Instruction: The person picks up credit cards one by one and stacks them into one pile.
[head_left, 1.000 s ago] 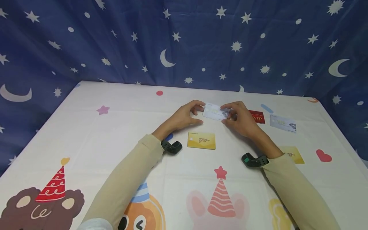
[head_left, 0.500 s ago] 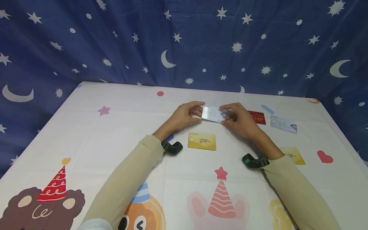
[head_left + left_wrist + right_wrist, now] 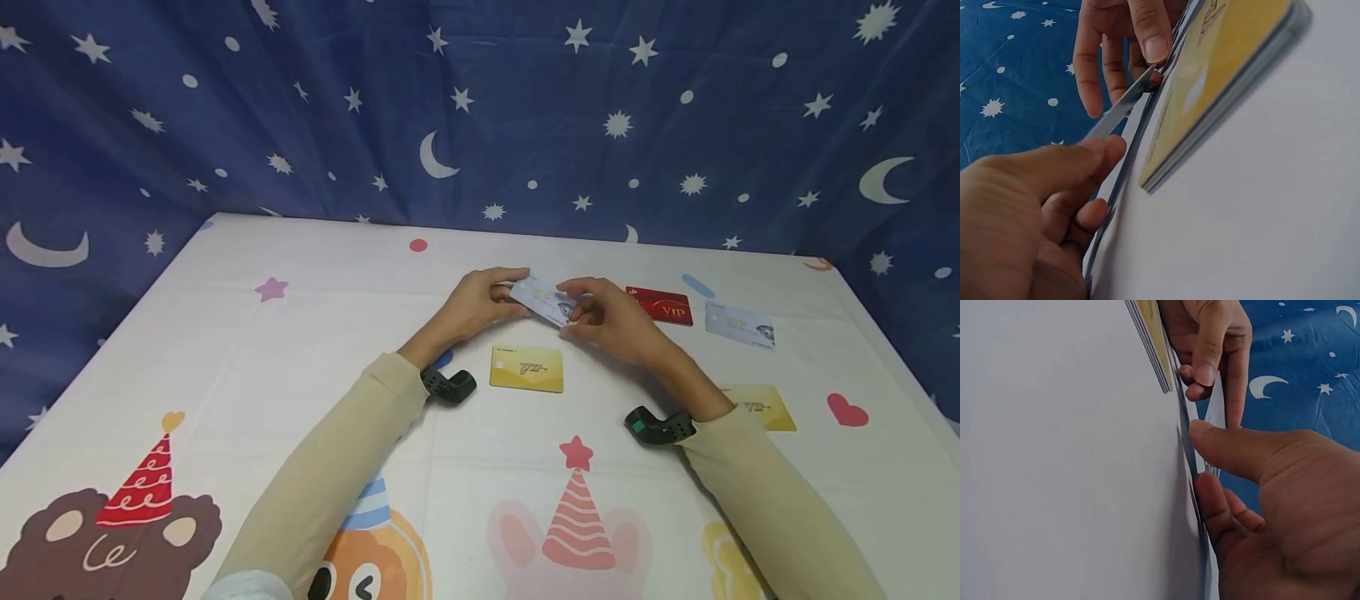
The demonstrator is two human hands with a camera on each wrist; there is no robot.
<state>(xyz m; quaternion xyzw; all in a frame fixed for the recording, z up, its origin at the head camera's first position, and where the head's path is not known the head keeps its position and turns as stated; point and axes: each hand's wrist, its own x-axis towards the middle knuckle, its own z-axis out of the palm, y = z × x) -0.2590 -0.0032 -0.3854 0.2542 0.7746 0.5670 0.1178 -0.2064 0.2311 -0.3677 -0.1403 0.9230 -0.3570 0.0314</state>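
Observation:
A silver-white VIP card (image 3: 542, 300) is held between the two hands near the middle of the table in the head view, slanting down to the right. My left hand (image 3: 478, 302) pinches its left end between thumb and fingers. At its right end, my right hand (image 3: 617, 323) grips the card with thumb and curled fingers. In the left wrist view the card (image 3: 1119, 111) is seen almost edge-on, bridging both hands. Just below them lies a gold VIP card stack (image 3: 527, 369); layered edges show in the wrist views.
Right of the hands lie a red VIP card (image 3: 667, 308) and another silver-white card (image 3: 739, 324). A second gold card (image 3: 772, 408) is partly covered by the right forearm. The white tablecloth (image 3: 337, 267) has printed cartoons, and a blue starry curtain (image 3: 517, 125) stands behind.
My right hand has moved left and slightly nearer, tilting the silver-white card's right end down. More of the red card is uncovered. My left hand has shifted only slightly.

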